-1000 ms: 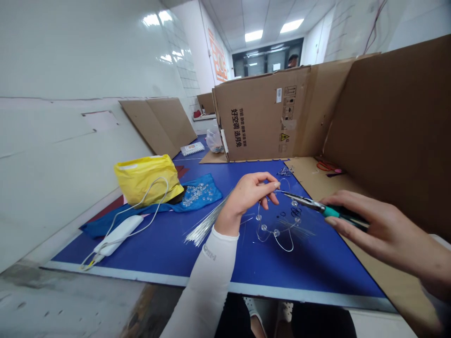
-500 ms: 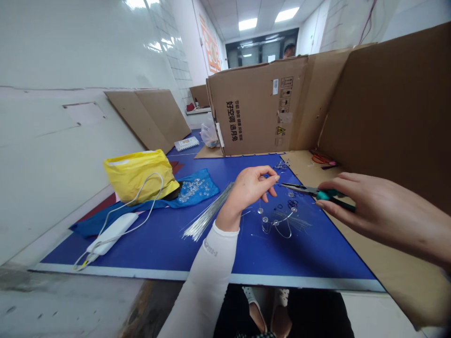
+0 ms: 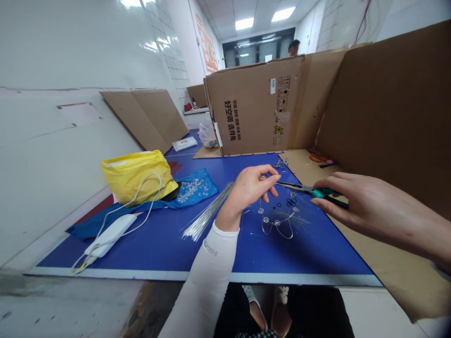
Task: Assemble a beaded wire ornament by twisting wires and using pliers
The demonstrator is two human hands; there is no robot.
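Setting read as a small makeshift craft workshop. Evidence: blue-topped table bore a bundle of straight wires and loose clear beads on blue cloth; pliers were held above it; printed cardboard stood as a screen; ceiling panel lights were on.

Seen from the left hand, the cardboard box walls off 12 o'clock, with a bare strip of table before it. A tangle of wires narrows that strip at 1. At 3, the pliers and right hand bar the way. The beaded wire spreads loops at 5. Open table runs toward the near edge at 6, the sleeve blocks 7, and a wire bundle fills 8.
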